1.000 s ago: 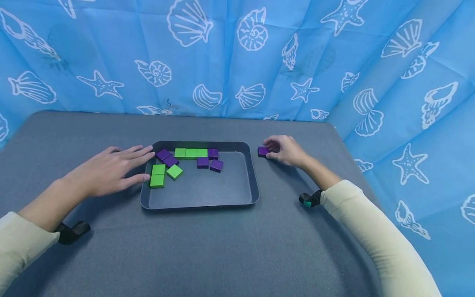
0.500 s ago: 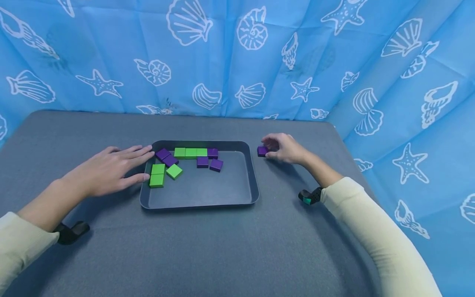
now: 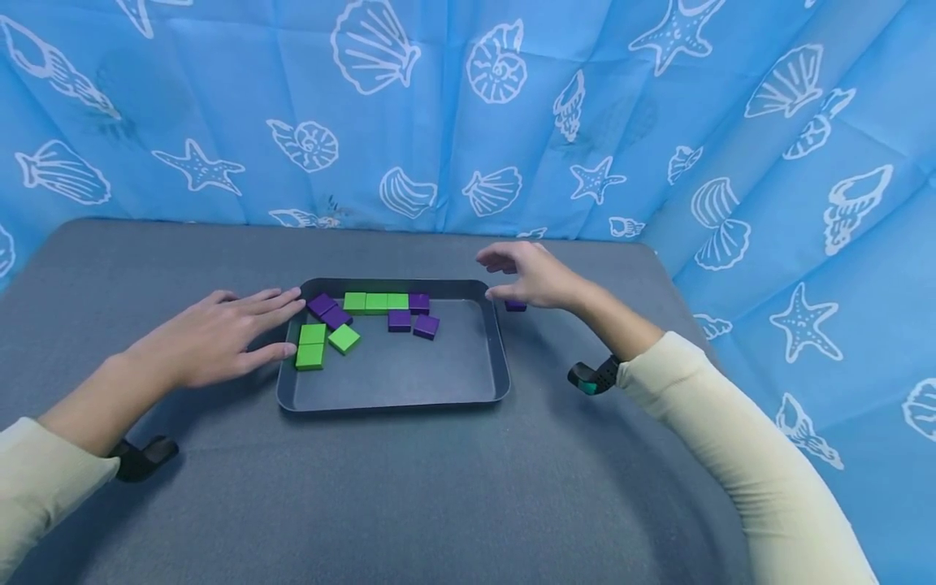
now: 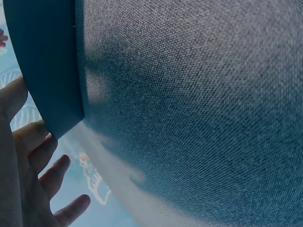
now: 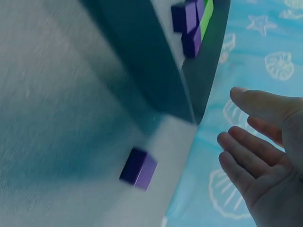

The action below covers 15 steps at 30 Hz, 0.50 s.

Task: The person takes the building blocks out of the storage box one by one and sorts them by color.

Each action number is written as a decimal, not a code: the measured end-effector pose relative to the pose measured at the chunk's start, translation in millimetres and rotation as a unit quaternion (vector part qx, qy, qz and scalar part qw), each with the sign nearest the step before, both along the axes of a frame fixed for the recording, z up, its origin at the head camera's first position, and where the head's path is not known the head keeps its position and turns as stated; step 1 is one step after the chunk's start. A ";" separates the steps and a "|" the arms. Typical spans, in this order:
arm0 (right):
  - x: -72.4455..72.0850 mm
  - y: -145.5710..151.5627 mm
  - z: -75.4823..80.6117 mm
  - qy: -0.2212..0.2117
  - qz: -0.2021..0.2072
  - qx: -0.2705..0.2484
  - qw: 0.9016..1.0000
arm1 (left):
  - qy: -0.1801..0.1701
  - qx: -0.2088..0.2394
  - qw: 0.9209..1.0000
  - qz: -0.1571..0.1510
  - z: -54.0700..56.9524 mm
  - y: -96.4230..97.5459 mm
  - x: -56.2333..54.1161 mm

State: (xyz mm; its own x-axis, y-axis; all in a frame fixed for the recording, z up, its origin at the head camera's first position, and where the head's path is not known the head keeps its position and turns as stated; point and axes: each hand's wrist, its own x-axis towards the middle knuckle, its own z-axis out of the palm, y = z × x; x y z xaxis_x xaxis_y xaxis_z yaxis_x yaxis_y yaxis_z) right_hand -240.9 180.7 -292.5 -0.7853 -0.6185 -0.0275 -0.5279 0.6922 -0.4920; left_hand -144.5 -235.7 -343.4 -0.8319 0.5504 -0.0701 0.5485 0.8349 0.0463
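Note:
A dark grey tray lies on the table with green blocks and purple blocks grouped at its left and back. My left hand touches the tray's left rim with fingers extended; the left wrist view shows the fingertips against the tray wall. Over the tray's back right corner hovers my right hand, thumb and fingers apart, holding nothing. Beneath it, right of the tray, a single purple block rests on the table, partly hidden by the hand in the head view.
The grey table extends around the tray on all sides. A blue curtain with white shell and starfish prints hangs behind the table and along its right. Each wrist wears a black band camera.
My right hand has let go of the purple block, risen and moved left toward the tray's corner. The block stays on the table. My left hand has not moved.

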 end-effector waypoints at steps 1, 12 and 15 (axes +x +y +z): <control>1.2 -3.9 0.8 -0.007 0.005 -0.002 1.000 | -0.001 -0.001 1.000 -0.001 0.0 0.0 -0.1; 8.7 -40.4 -8.9 -0.122 0.054 -0.018 0.991 | 0.002 0.001 1.000 0.006 -1.4 1.0 1.6; 10.0 -47.5 -13.4 -0.147 0.075 -0.028 0.986 | 0.008 0.006 1.000 -0.001 -1.7 0.1 2.2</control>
State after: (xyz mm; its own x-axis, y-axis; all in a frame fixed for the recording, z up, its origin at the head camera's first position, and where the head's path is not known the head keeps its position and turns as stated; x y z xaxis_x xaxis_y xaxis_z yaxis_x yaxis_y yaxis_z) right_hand -230.9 133.2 -305.9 -0.6483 -0.7338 -0.2032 -0.4501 0.5846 -0.6751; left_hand -142.3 -235.6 -345.1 -0.8319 0.5526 -0.0506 0.5506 0.8334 0.0480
